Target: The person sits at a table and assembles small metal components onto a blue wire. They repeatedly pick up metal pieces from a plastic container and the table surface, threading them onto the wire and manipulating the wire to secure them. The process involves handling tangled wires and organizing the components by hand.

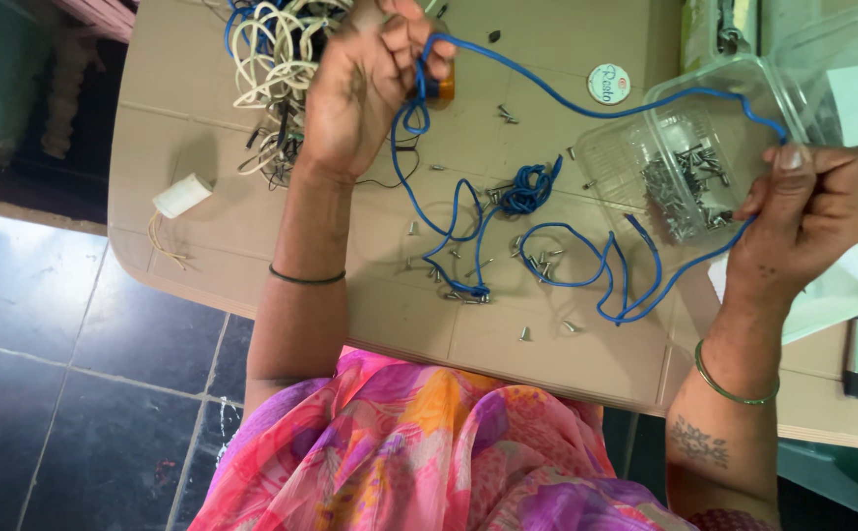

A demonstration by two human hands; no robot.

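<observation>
1. Beige table [567,354] over dark tiled floor [65,324]; person seated w/ pink floral cloth [419,452] across lap.
2. Left hand [365,84], fingers curled tight, pinches blue wire [547,93] near its orange-tipped end, raised above table's far side.
3. Right hand [807,221], fingers closed, grips same wire at table's right; wire spans btwn hands, rest loops on tabletop.
4. Clear plastic box [685,182] of small metal pins sits just beside right hand; loose pins [468,285] scattered among loops.
5. White wire bundle [277,69] lies behind left hand.

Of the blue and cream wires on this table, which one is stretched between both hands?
The long blue wire: the left hand and right hand pinch it. The cream wires lie bundled, unheld, beside the left hand.
</observation>
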